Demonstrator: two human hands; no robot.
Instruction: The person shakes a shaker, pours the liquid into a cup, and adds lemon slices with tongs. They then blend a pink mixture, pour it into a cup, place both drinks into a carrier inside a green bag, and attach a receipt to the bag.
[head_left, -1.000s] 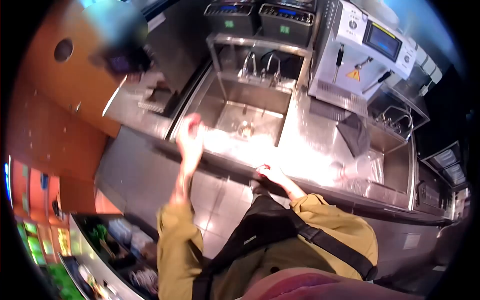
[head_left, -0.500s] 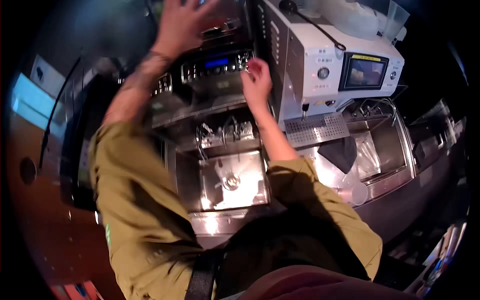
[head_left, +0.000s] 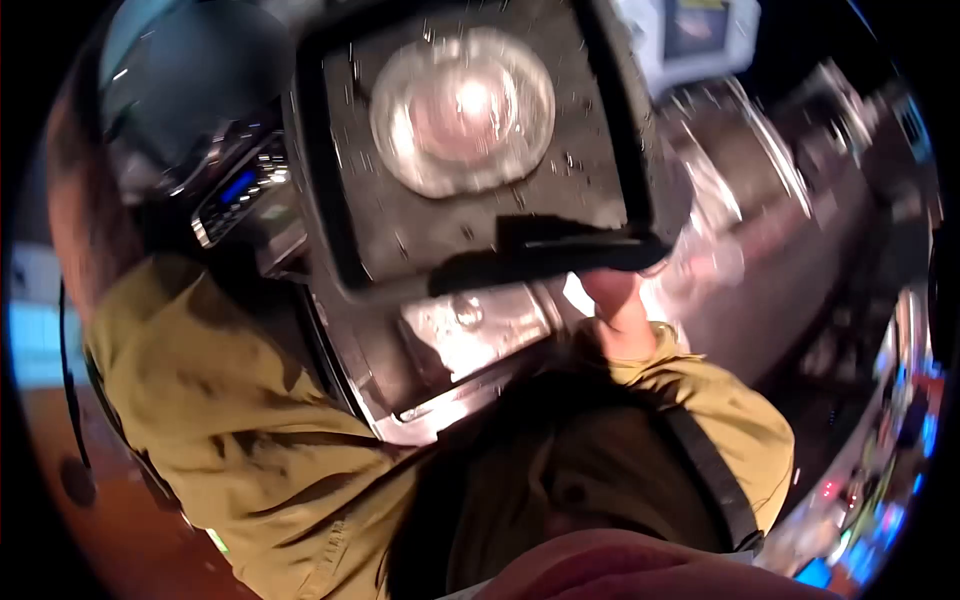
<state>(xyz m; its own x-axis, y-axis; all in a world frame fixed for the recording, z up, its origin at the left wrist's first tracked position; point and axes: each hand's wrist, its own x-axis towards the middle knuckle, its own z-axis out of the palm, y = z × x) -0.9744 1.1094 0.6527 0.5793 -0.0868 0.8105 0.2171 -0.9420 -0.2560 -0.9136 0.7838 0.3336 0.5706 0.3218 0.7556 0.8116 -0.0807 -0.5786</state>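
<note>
right hand (head_left: 613, 292) likely gripping dark box (head_left: 420, 238), near edge | left hand unseen | sink (head_left: 475, 345) open below

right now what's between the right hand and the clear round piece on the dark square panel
In the head view, the black lower rim and grey face of the panel lie between the right hand and the round piece.

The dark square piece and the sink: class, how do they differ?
The dark square piece is black-bordered; the sink is shiny metal. The piece is near the camera, the right hand at its edge; the sink lies below, partly hidden. Both look roughly four-sided.
</note>
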